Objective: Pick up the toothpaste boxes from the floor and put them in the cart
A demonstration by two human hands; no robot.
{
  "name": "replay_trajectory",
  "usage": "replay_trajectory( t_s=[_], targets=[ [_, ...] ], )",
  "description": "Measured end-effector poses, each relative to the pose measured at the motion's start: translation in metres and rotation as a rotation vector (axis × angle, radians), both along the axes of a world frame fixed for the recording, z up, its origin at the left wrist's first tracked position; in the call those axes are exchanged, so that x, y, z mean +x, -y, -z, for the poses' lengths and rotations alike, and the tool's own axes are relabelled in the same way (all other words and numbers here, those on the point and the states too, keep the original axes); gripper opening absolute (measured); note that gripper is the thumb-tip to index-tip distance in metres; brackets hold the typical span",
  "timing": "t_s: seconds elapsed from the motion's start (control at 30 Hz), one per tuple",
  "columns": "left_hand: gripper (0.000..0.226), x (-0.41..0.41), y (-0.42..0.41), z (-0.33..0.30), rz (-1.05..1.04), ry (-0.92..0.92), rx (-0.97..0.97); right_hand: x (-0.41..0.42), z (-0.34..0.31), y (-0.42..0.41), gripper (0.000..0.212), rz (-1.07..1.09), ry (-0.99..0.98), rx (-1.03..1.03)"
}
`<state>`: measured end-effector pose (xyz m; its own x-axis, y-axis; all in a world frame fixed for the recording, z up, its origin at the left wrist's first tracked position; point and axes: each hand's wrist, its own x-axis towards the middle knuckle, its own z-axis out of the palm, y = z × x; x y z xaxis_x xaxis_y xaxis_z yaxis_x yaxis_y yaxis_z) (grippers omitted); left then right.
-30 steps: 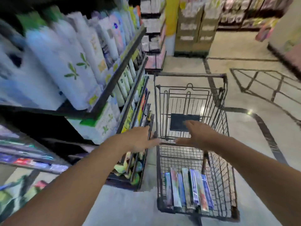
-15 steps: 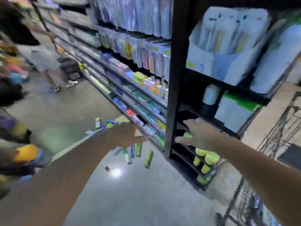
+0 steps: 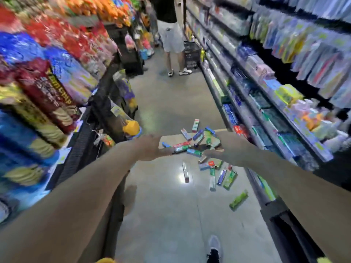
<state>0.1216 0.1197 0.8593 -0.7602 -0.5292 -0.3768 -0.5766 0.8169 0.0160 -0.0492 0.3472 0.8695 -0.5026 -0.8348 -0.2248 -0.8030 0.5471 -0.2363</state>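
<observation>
Ahead, slim rectangular cardboard toothpaste boxes (image 3: pixel 197 149) litter the glossy grey concrete floor (image 3: pixel 171 205). Both bare hands, left hand (image 3: pixel 150 149) and right hand (image 3: pixel 228 147), reach out with fingers loosely apart, holding nothing.

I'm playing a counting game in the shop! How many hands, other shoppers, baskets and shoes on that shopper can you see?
Hands: 2, the left hand and the right hand
Other people: 1 shopper down the aisle
Baskets: 1 black basket on the floor
That person's shoes: 2
Total: 6
</observation>
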Motion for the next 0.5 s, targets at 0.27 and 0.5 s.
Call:
replay_trajectory(
  t_s=[0.27, 0.5],
  targets=[
    [0.084, -0.099, 0.046, -0.004, -0.083, 0.043, 0.058, -0.104, -0.001, 0.084, 0.092, -0.041, 0.042, 0.034],
    [0.088, -0.164, 0.114, 0.020, -0.080, 0.053, 0.100, -0.170, 0.026, 0.165, 0.099, -0.060, 0.050, 0.106]
  ],
)
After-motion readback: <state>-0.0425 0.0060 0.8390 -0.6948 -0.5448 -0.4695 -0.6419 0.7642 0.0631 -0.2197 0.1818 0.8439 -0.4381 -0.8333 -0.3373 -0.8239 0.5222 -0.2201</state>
